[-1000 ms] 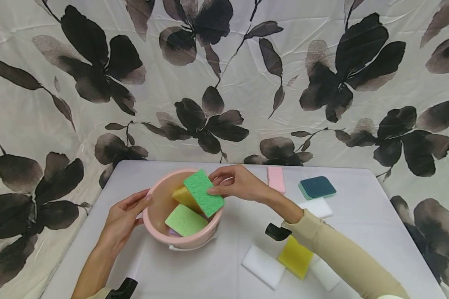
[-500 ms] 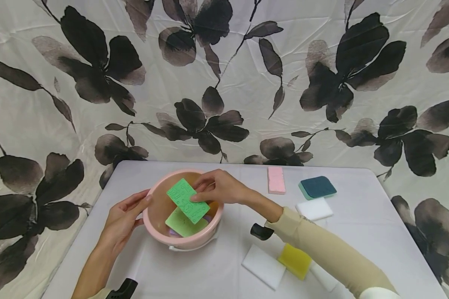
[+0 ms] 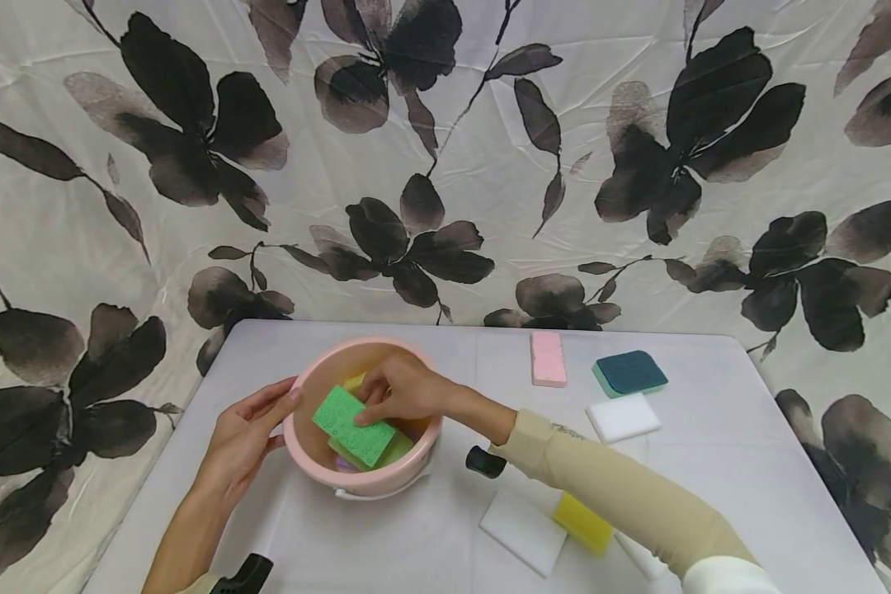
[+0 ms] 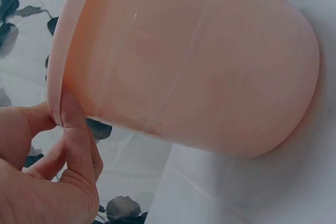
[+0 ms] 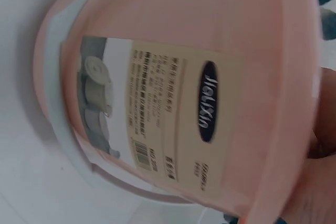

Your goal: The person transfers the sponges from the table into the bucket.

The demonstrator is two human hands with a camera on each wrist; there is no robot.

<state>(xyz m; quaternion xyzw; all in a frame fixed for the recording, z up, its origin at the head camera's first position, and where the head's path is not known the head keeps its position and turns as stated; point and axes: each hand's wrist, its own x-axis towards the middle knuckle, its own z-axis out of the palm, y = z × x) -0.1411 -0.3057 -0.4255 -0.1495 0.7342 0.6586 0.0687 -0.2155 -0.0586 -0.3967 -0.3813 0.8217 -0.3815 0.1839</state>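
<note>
A pink bucket [image 3: 308,450] stands on the white-covered table, left of the middle in the head view. My left hand [image 3: 239,433] pinches its rim on the left side; in the left wrist view thumb and fingers lie on either side of that rim. My right hand [image 3: 404,389] reaches into the bucket's mouth and pinches a bright green sponge [image 3: 347,422] with an embossed pattern. Under that sponge shows a lighter green sponge [image 3: 397,450], with a yellow sponge [image 3: 354,383] behind and a bit of purple [image 3: 344,464] low down. The right wrist view shows the bucket's label [image 5: 173,114].
Right of the bucket lie a pink sponge [image 3: 548,359], a dark teal-topped sponge [image 3: 629,373], several white sponges, one being a white sponge [image 3: 523,530] in front, and a yellow sponge [image 3: 583,521] partly under my right sleeve. The bucket's white handle [image 3: 382,492] hangs down in front.
My right hand has moved left and down into the bucket with the bright green sponge, which now covers much of the lighter green one. The left hand and bucket stay put.
</note>
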